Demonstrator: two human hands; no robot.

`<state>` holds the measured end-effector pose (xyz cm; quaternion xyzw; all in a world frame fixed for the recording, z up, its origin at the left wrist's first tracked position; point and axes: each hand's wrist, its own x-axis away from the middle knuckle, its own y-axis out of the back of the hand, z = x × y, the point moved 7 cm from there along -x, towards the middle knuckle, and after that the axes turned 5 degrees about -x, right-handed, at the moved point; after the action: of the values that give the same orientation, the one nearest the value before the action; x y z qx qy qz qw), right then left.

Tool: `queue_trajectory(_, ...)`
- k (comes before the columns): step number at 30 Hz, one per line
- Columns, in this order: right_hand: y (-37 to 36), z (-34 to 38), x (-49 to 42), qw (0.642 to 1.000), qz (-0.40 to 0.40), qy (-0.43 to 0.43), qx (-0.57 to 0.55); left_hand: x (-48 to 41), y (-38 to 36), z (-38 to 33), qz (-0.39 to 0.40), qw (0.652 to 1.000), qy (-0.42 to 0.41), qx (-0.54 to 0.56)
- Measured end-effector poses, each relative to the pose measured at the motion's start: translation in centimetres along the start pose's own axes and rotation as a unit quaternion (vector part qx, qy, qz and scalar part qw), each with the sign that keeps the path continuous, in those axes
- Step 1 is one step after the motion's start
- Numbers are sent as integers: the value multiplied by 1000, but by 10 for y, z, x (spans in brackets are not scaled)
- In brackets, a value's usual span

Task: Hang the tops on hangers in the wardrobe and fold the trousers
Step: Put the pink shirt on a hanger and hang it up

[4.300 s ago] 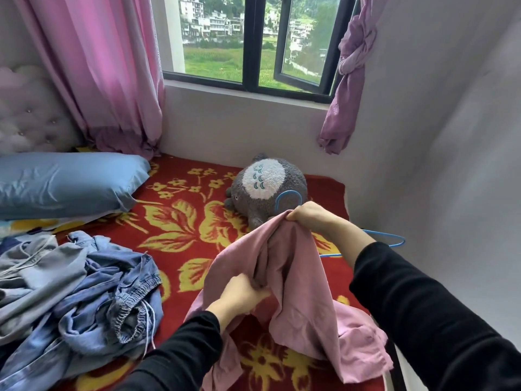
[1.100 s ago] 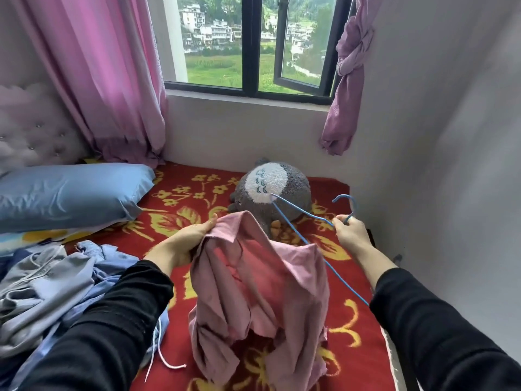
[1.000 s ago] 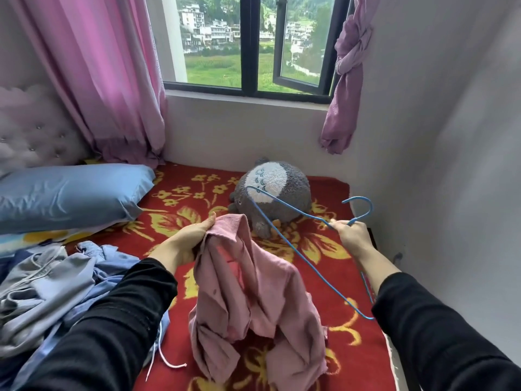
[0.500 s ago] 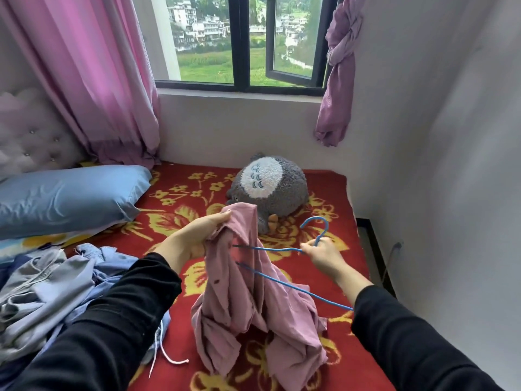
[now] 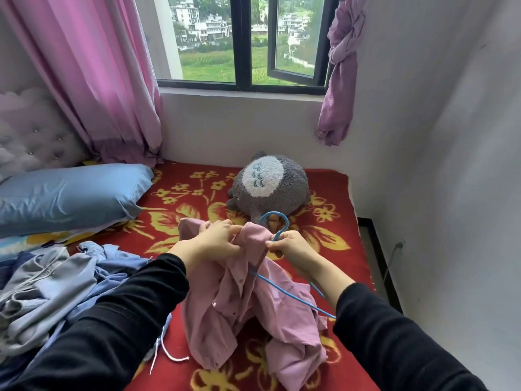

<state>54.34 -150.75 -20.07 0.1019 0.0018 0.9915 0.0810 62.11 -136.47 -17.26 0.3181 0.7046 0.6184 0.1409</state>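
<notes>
1. The person works over the bed, both arms in black sleeves.
2. The left hand (image 5: 217, 241) grips the upper edge of the pink top (image 5: 248, 311), fingers curled into a bunch of the fabric.
3. The right hand (image 5: 293, 246) grips the blue hanger (image 5: 277, 222) at its neck, just below the hook. Its fingertips touch the fabric of the top.
4. The hook stands up above the right hand. 1 wire arm of the hanger runs down and across the front of the top toward the right sleeve. The other end of the hanger passes under the fabric between the 2 hands and is hidden there.
5. The top is held up off the bed at its upper edge. Its lower part lies crumpled on the red flowered blanket (image 5: 174, 221).
6. A pile of blue and grey clothes (image 5: 50, 292) lies on the blanket to the left, near the left sleeve, with a white drawstring (image 5: 169, 354) trailing from it.
7. A grey plush toy (image 5: 270, 187) sits just beyond the hands, near the wall under the window (image 5: 248, 40).
8. A blue pillow (image 5: 70, 193) lies at the left, in front of the padded headboard (image 5: 28, 136).
</notes>
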Motion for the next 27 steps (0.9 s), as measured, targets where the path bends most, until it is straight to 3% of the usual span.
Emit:
queue_trajectory(2, -5, 0, 4, 999, 35, -17, -31, 2, 3, 5, -37, 999, -9, 21)
queue_trajectory(5, -2, -3, 6, 988, 93, -67, -107, 7, 4, 13, -42, 983, 9, 177)
queue_trajectory(6, 3, -5, 6, 990, 83, -77, -86, 9, 6, 12, -38, 977, 7, 212)
queue_trajectory(8, 10, -10, 7, 992, 72, -86, 61, 13, 11, 5, -25, 964, -6, 264)
queue_trajectory(10, 5, -18, 10, 968, 110, -95, 206, 14, 19, -1, -26, 958, -20, 285)
queue_trajectory(13, -9, -23, 11, 954, 134, -62, 261, 17, 27, -4, -36, 963, -21, 268)
queue_trajectory(15, -12, -22, 11, 962, 118, -36, 243, 21, 28, -2, -33, 962, -22, 269)
queue_trajectory(18, 3, -19, 8, 996, 35, -41, 72, 27, 35, 11, -41, 970, -13, 240)
queue_trajectory(20, 15, -12, 6, 1000, -11, -15, 12, 31, 35, 26, -34, 974, 10, 223)
queue_trajectory(23, 14, 4, 8, 999, 23, 21, 29, 35, 39, 45, -32, 979, 38, 200)
queue_trajectory(25, 15, 6, 10, 993, 48, 0, 105, 36, 43, 53, -35, 976, 49, 211)
queue_trajectory(27, 21, 5, 6, 949, 25, 6, 315, 36, 46, 54, -36, 972, 46, 226)
